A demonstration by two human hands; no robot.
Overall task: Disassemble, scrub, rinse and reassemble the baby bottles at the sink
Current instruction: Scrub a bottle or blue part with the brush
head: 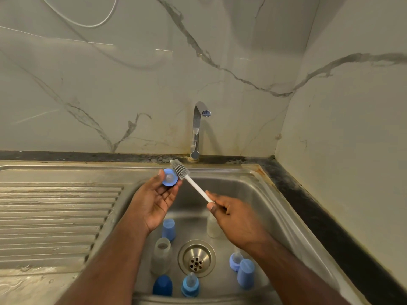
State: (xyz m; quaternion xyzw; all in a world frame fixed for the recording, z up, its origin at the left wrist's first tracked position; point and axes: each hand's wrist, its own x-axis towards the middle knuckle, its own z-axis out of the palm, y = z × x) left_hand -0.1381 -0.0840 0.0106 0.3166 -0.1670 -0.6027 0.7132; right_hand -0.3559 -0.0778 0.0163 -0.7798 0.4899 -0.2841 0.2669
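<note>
Below our hands, in the sink, lie caps, a bottle and teats around the drain. Our right hand grips the brush handle. Our left hand pinches a blue ring at its fingertips — bristles touching it. Beyond both hands stands the tap.

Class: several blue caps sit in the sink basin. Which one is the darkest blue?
The dark blue cap at the basin's near edge, left of the nipple ring. The other caps are pale blue.
</note>
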